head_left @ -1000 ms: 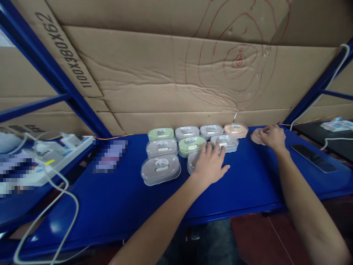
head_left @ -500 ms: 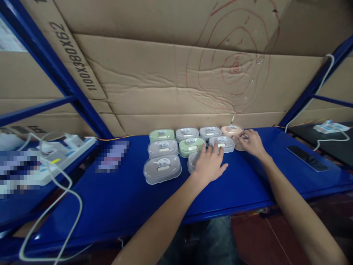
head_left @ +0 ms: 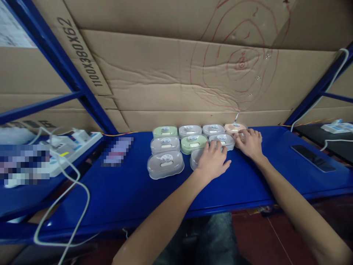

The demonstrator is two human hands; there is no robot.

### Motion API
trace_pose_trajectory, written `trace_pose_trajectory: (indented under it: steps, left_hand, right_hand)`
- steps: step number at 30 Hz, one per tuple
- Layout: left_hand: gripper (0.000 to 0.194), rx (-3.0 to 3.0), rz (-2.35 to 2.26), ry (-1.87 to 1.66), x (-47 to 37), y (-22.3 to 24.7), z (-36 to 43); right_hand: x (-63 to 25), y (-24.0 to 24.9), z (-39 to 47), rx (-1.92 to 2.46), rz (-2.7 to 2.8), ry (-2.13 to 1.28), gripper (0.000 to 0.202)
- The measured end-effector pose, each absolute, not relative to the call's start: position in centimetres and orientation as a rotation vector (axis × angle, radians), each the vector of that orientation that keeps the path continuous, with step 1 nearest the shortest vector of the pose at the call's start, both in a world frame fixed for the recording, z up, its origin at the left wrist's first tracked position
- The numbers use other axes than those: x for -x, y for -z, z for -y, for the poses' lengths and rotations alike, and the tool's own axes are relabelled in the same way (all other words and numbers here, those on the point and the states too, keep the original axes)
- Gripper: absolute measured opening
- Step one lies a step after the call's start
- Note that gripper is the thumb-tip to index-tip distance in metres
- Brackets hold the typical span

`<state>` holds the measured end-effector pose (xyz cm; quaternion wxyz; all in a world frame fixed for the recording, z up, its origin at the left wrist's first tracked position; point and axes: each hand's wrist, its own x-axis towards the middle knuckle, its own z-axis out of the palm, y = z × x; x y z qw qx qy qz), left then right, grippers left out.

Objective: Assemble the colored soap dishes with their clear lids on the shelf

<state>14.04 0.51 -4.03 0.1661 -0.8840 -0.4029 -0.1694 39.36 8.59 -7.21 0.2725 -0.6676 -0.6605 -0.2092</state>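
Several lidded oval plastic boxes, like soap boxes, stand in rows on the blue shelf (head_left: 121, 198). My left hand (head_left: 213, 160) lies palm down with its fingers spread over a grey box (head_left: 194, 159) in the front row, covering most of it. Its fingertips reach toward another grey box (head_left: 223, 140) behind. My right hand (head_left: 249, 143) curls around a peach box at the right end of the middle row, mostly hidden under the fingers. Behind it sits another peach box (head_left: 234, 127). To the left are a green box (head_left: 193, 143) and a larger-looking grey box (head_left: 166, 165).
A dark phone (head_left: 313, 157) lies on the shelf at right. Power strips with white cables (head_left: 82, 206) are at left, near a blurred flat item (head_left: 118, 151). Cardboard (head_left: 154, 73) with red rings closes the back, between blue posts (head_left: 63, 70).
My right hand has turned and settled further over the peach box, hiding more of it. My left hand stays over the front grey box. The camera view has shifted slightly.
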Motion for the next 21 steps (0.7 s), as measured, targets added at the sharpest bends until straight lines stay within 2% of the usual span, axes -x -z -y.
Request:
trace_pose_trajectory:
  steps: [8,12,14,21]
  left_hand:
    - [0.051,2.577,1.141,0.668,-13.3,2.1,0.6]
    - [0.05,2.563,1.164,0.777,-9.7,0.8,1.3]
    - [0.043,2.563,1.116,0.788,-7.2,0.6,1.6]
    - [0.04,2.693,0.957,0.439,-3.7,1.7,2.5]
  right_hand:
    - [-39.3,6.5,-8.4,1.778,1.73,0.509,0.051]
    - [-39.9,6.0,-8.2,1.719,1.692,0.497,0.047]
    - [-40.0,5.9,-8.2,1.704,1.687,0.497,0.045]
    - [-38.8,5.5,-7.7,1.639,1.685,0.582,0.042]
